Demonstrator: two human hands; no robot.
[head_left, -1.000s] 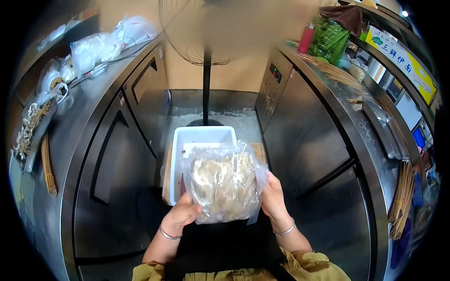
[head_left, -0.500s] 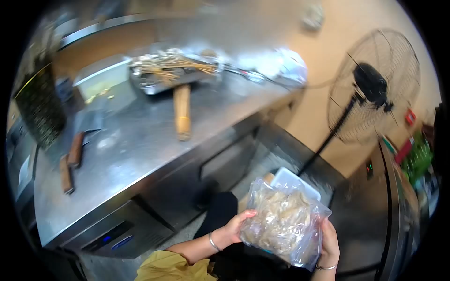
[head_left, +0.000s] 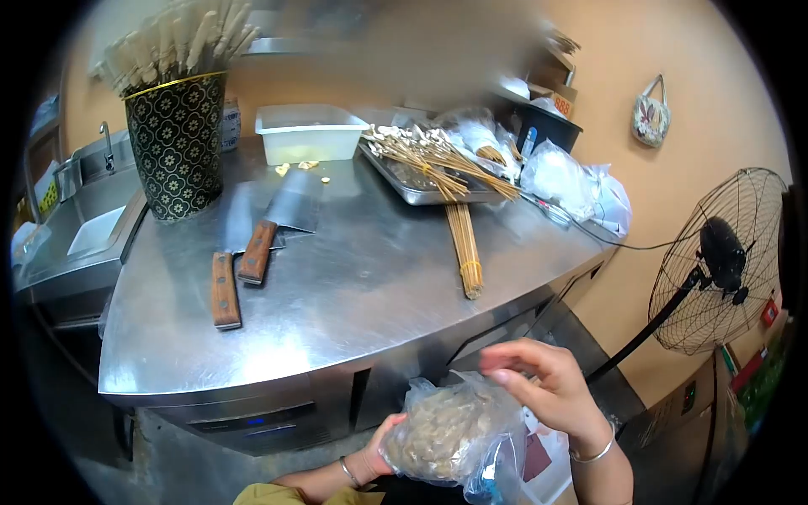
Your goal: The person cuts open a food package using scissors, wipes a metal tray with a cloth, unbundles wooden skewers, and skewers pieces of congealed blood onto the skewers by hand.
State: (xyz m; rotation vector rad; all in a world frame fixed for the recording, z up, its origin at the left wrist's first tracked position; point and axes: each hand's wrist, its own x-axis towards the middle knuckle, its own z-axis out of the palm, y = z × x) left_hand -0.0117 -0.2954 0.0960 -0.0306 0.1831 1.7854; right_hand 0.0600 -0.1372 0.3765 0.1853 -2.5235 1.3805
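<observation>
A clear plastic bag (head_left: 438, 429) filled with pale brownish pieces, which I cannot identify, is held low in front of the steel counter. My left hand (head_left: 376, 454) grips its left side, with the thumb showing on the plastic. Above the bag's upper right edge, my right hand (head_left: 547, 387) is raised with bent fingers, the thumb apart from them and nothing visible between. Under the bag on the right, a white tub (head_left: 551, 471) partly shows.
On the steel counter (head_left: 337, 311) lie two wooden-handled cleavers (head_left: 257, 252), a bundle of sticks (head_left: 465, 252), a metal tray (head_left: 412, 192) of skewers and a white bin (head_left: 311, 139). A patterned container (head_left: 175, 143) holds skewers. A black fan (head_left: 724, 261) stands right.
My view has swung left and up, showing more of the counter. My right hand has let go of the bag's right side and risen above it. The left still grips the bag.
</observation>
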